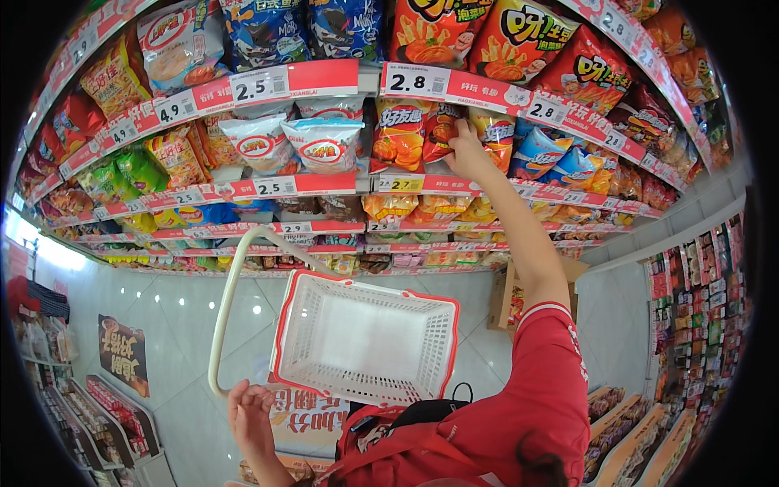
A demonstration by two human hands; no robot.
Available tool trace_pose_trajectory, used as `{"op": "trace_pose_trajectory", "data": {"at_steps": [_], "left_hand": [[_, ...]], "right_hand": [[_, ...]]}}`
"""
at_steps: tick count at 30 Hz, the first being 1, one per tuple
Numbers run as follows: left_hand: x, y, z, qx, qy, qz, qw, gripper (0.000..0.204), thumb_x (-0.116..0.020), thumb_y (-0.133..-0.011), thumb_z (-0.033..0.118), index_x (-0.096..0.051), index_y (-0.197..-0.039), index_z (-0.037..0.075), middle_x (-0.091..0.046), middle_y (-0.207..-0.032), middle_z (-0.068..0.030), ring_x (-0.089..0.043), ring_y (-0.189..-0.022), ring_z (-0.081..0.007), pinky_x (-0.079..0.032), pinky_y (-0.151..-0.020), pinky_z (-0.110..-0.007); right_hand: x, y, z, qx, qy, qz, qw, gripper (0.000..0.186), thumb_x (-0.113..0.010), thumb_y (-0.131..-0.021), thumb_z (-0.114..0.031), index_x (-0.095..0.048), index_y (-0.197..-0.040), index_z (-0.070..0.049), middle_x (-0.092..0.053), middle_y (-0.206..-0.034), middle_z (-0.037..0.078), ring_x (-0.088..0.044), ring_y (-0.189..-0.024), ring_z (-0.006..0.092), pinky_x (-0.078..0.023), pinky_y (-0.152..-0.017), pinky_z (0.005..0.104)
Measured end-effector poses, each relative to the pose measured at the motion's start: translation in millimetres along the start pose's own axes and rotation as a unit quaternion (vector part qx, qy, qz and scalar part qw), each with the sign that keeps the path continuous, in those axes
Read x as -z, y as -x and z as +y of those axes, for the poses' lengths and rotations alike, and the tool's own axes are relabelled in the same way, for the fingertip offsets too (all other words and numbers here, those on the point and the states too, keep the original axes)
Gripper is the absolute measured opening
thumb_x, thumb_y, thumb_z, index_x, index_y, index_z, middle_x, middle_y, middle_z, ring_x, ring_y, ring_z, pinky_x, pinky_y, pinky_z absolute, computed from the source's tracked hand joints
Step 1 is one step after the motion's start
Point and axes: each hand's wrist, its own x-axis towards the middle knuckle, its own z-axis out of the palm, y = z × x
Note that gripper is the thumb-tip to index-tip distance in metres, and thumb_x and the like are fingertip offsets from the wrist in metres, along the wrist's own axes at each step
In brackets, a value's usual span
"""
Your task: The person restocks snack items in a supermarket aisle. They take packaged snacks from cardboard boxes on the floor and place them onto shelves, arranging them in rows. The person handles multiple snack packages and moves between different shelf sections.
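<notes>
Head view: up and to the right of the white basket (349,334), a red snack bag (440,130) on the shelf (458,185) is touched by the right hand (467,149); whether it is gripped cannot be told. Below the basket's left side, the left hand (251,410) is held half-curled beside the handle (229,284), its grip likewise unclear.

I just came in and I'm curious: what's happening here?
Someone in a red shirt is reaching into a snack shelf. Their right hand is at a red snack bag, which is on the shelf among other bags. The left hand is low, near the cream handle of a white plastic shopping basket with a red rim. I can't tell whether it grips the handle.
</notes>
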Motion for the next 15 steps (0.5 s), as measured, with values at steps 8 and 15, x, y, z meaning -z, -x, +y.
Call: {"op": "trace_pose_trajectory", "data": {"at_steps": [8, 15], "left_hand": [[-4.3, -1.0, 4.2, 0.006, -0.011, -0.002, 1.0, 0.043, -0.059, -0.093, 0.024, -0.048, -0.127, 0.0, -0.06, -0.111, -0.0154, -0.058, -0.099, -0.0203, -0.048, -0.088, -0.032], [32.5, -29.8, 16.7, -0.248, -0.608, 0.039, 0.753, 0.032, -0.058, -0.094, 0.013, -0.055, -0.124, 0.002, -0.055, -0.126, -0.0128, -0.05, -0.119, -0.025, -0.037, -0.098, -0.038]], "right_hand": [[13.1, 3.0, -39.1, -0.021, 0.138, -0.148, 0.979, 0.024, -0.062, -0.073, -0.004, -0.068, -0.094, 0.006, -0.038, -0.14, 0.019, -0.041, -0.125, 0.0399, -0.041, -0.099, 0.0485], [-8.1, 181.0, -97.4, 0.035, 0.035, 0.085, 0.995, 0.018, -0.055, -0.079, -0.017, -0.063, -0.09, -0.005, -0.055, -0.103, 0.015, -0.055, -0.098, 0.0332, -0.043, -0.088, 0.0504]]}}
